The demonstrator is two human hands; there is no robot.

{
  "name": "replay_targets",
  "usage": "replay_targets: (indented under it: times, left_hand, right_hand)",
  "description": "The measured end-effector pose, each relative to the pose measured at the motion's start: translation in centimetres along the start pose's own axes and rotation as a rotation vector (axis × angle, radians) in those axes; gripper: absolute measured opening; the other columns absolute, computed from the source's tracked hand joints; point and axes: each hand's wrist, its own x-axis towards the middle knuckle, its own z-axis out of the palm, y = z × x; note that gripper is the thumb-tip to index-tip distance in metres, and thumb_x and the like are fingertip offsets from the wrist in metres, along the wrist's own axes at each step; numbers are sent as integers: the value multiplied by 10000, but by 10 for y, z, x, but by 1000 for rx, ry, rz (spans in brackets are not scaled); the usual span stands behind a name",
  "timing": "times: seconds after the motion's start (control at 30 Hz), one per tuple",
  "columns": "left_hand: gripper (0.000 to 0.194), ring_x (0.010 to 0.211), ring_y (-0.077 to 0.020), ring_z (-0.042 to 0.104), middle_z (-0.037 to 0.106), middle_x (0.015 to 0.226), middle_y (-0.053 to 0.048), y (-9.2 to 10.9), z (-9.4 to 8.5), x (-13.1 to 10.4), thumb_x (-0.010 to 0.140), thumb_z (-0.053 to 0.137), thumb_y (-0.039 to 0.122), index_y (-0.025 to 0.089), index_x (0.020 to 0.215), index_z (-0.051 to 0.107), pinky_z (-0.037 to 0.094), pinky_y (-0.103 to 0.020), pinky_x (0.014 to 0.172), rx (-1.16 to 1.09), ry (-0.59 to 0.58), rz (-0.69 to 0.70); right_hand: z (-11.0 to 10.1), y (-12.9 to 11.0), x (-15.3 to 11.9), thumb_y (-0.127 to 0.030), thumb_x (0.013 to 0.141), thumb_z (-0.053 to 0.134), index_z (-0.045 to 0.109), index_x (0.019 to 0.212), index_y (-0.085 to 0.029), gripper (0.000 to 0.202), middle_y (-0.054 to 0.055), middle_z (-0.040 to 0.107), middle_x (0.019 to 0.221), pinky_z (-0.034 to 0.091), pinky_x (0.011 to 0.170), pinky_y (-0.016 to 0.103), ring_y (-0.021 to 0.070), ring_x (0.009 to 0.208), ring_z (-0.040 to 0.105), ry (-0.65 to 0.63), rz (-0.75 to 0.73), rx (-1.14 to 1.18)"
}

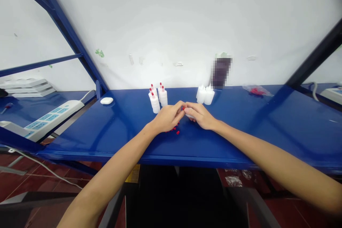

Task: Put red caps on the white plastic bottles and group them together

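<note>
Both hands meet above the middle of the blue table. My right hand point(202, 115) is closed round a small white squeeze bottle point(190, 116), mostly hidden by the fingers. At the bottle's tip, my left hand point(169, 117) pinches a small red cap point(183, 108). Whether the cap sits fully on the tip cannot be made out. Loose red caps point(177, 132) lie on the table below my left hand. Just behind that hand stand several white bottles point(155, 104) with red caps on. Beyond my right hand is a cluster of white bottles point(209, 97) without red caps.
A clear plastic bag point(258, 91) with red pieces lies at the back right of the blue table point(107, 135). A white rounded case point(107, 100) rests at the left. Farther left is a power strip point(50, 117). Blue frame posts point(72, 35) flank the table.
</note>
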Motion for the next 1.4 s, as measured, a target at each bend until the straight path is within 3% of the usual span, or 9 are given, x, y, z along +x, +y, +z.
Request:
replay_targets:
  times: [0.13, 0.23, 0.37, 0.47, 0.63, 0.8, 1.0, 1.2, 1.4]
  left_hand:
    - [312, 656, -179, 615, 684, 755, -63, -13, -17, -2, 1010, 404, 369, 172, 885, 611, 360, -270, 585, 424, 40, -94]
    - [312, 711, -226, 658, 719, 809, -96, -19, -23, -4, 974, 468, 390, 174, 829, 639, 364, -283, 586, 595, -4, -215]
    - [264, 725, -270, 681, 735, 843, -108, -19, -19, -3, 952, 511, 380, 186, 1054, 659, 379, -300, 589, 679, -26, -299]
    - [289, 709, -247, 674, 723, 809, -88, -15, -18, -2, 958, 498, 326, 191, 1180, 625, 377, -287, 585, 648, -31, -282]
    - [250, 702, -179, 628, 677, 842, -49, -8, -21, -4, 951, 523, 351, 205, 1050, 700, 405, -278, 621, 409, -218, -48]
    - [254, 807, -180, 624, 640, 906, -51, -7, -21, -4, 944, 559, 366, 225, 1005, 762, 431, -282, 689, 311, -314, 19]
    - [248, 812, -171, 623, 651, 920, -49, -12, -17, -4, 963, 563, 361, 216, 963, 765, 435, -280, 712, 256, -304, 27]
    - [313, 810, -180, 620, 651, 892, -60, -13, -7, -2, 1017, 456, 345, 185, 1009, 724, 445, -289, 719, 265, -286, 28]
    - [301, 808, -180, 619, 664, 890, -57, -9, -11, -2, 1006, 457, 317, 196, 988, 733, 452, -300, 750, 214, -309, 45]
  right_hand:
    - [-1, -1, 0, -477, 978, 435, 563, 836, -190, 345, -43, 502, 573, 366, 574, 259, 128, 527, 478, -4, 9, 3]
    - [-2, -1, 0, -437, 982, 426, 569, 853, -187, 315, -48, 497, 567, 370, 580, 261, 126, 523, 479, 1, 21, -14]
    - [-2, -4, 0, -415, 973, 448, 556, 837, -190, 284, -51, 501, 577, 363, 574, 261, 121, 519, 477, -10, 35, -50]
    - [-2, -4, 0, -423, 980, 433, 555, 841, -193, 295, -50, 499, 579, 370, 582, 264, 124, 523, 482, -13, 33, -47]
    - [-3, 1, 0, -408, 987, 385, 569, 861, -195, 309, -37, 511, 606, 393, 611, 274, 136, 552, 494, -16, 17, 14]
    - [-4, 5, 1, -315, 973, 336, 579, 886, -195, 284, -13, 545, 676, 394, 642, 286, 157, 625, 518, 10, 18, 0]
    - [-5, 3, 3, -376, 993, 380, 592, 866, -192, 308, -3, 572, 739, 387, 695, 283, 156, 698, 538, 39, 8, -133]
    - [-5, 6, 6, -388, 993, 358, 603, 804, -184, 370, -8, 554, 685, 387, 644, 270, 143, 629, 517, 44, 61, -113]
    - [-5, 6, 6, -389, 982, 361, 601, 734, -182, 402, -2, 551, 658, 388, 629, 271, 143, 615, 513, 40, 78, -90]
